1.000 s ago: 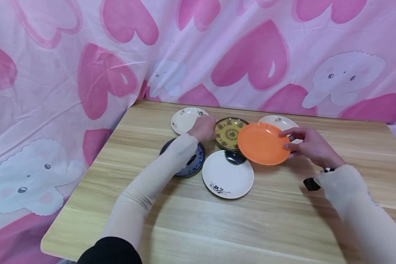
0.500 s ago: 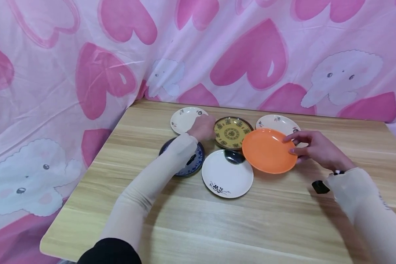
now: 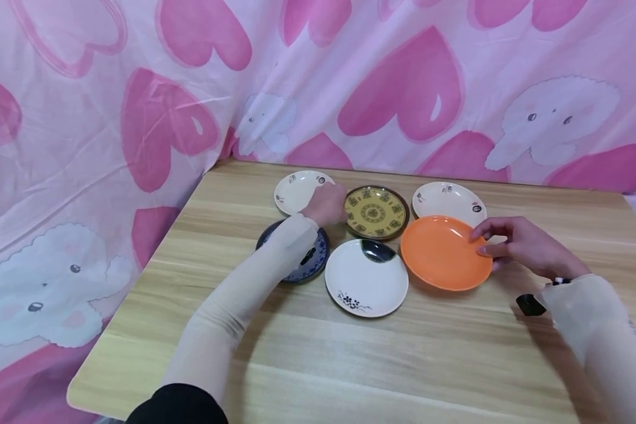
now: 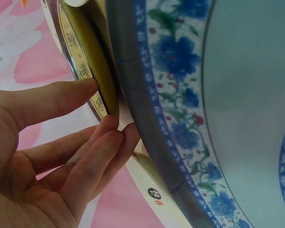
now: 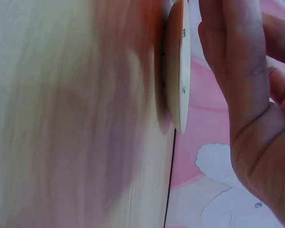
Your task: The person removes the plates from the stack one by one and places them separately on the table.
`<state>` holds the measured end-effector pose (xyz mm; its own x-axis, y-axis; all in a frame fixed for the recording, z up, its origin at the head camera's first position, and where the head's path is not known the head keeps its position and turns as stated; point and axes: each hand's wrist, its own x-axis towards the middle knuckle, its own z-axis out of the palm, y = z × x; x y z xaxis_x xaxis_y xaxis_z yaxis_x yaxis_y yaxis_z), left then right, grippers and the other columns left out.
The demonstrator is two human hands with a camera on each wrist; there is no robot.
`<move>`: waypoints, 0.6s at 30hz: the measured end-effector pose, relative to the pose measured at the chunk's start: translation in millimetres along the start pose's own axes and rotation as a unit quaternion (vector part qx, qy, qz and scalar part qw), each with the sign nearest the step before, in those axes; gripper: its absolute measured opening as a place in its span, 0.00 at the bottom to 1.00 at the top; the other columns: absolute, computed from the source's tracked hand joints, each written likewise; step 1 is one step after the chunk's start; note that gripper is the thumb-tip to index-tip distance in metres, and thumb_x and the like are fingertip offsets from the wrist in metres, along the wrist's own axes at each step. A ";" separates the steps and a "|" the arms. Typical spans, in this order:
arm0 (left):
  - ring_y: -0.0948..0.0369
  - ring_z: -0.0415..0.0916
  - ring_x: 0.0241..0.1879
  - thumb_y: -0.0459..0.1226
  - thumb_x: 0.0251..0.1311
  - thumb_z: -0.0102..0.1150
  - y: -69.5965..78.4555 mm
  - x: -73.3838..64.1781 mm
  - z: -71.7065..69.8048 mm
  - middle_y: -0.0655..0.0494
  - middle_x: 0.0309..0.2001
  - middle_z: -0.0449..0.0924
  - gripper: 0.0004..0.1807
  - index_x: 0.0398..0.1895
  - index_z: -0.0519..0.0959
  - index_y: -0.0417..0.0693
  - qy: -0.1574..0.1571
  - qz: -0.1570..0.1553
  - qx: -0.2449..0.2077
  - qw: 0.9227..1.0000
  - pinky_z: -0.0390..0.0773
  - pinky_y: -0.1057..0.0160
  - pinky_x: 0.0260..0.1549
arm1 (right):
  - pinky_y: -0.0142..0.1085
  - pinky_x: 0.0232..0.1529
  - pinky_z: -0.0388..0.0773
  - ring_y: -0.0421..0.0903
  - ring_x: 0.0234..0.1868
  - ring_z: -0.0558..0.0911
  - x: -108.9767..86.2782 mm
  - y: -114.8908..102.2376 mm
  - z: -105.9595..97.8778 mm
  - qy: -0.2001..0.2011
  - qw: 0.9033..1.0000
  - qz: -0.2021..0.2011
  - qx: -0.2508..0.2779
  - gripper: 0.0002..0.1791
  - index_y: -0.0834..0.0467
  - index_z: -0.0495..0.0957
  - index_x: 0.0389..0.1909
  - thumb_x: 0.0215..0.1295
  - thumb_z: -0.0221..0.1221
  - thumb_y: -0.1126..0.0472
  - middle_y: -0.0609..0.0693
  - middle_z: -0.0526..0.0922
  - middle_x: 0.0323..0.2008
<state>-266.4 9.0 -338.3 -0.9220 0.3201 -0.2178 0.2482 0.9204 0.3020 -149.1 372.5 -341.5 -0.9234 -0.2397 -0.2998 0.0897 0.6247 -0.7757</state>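
Note:
My right hand point(image 3: 524, 246) pinches the right rim of an orange plate point(image 3: 445, 253), thumb on its upper face. The plate is close over the wood, right of a white plate point(image 3: 368, 285) with a black patch. In the head view my left hand point(image 3: 325, 205) is at the left edge of a yellow patterned plate point(image 3: 377, 213); the left wrist view shows its thumb point(image 4: 71, 97) on that plate's rim and curled fingers beneath. Under my left forearm lies a blue-rimmed plate point(image 3: 320, 256), partly hidden. The right wrist view shows my right hand's side, not its grip.
A small cream plate point(image 3: 294, 194) is at the back left, partly behind my left hand. Another cream plate point(image 3: 447, 200) lies behind the orange one. The wooden table point(image 3: 318, 365) meets a pink heart-patterned cloth point(image 3: 403, 88) at its back and left.
My right hand has carried the orange plate right and toward me, uncovering more of the yellow plate and the back right cream plate. My left hand stays where it was.

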 end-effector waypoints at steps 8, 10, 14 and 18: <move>0.54 0.77 0.39 0.33 0.52 0.69 -0.1 1.6 -1.8 0.51 0.37 0.80 0.12 0.39 0.78 0.44 0.003 0.006 0.005 1.000 0.82 0.60 0.42 | 0.40 0.37 0.88 0.47 0.37 0.83 -4.9 4.2 -6.0 -0.015 1.000 0.014 -0.005 0.16 0.64 0.77 0.49 0.63 0.66 0.61 0.48 0.79 0.44; 0.55 0.76 0.38 0.33 0.52 0.69 -0.2 1.8 -1.7 0.51 0.37 0.80 0.11 0.38 0.78 0.44 0.005 0.011 0.010 1.000 0.82 0.60 0.41 | 0.40 0.37 0.88 0.46 0.37 0.83 -5.4 6.6 -6.5 -0.016 1.000 0.017 -0.004 0.17 0.64 0.77 0.50 0.63 0.66 0.61 0.47 0.79 0.44; 0.55 0.77 0.38 0.33 0.51 0.69 -0.5 1.0 -1.3 0.51 0.37 0.81 0.11 0.37 0.79 0.44 0.010 0.019 0.016 1.000 0.82 0.60 0.41 | 0.40 0.38 0.88 0.45 0.38 0.83 -6.4 11.6 -7.1 -0.017 1.000 0.025 0.008 0.19 0.63 0.77 0.53 0.64 0.65 0.61 0.44 0.79 0.45; 0.55 0.77 0.38 0.34 0.52 0.69 -0.6 -0.4 -0.8 0.51 0.37 0.81 0.11 0.37 0.78 0.43 0.011 0.021 0.018 1.000 0.82 0.59 0.42 | 0.41 0.39 0.88 0.47 0.37 0.85 -8.1 16.0 -7.6 -0.024 0.999 0.033 0.021 0.19 0.63 0.77 0.54 0.64 0.65 0.61 0.44 0.80 0.45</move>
<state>-266.3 8.0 -337.7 -0.9171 0.3535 -0.1842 0.2965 0.9138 0.2775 -143.0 390.1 -347.3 -0.8958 -0.2349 -0.3772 0.1667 0.6094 -0.7751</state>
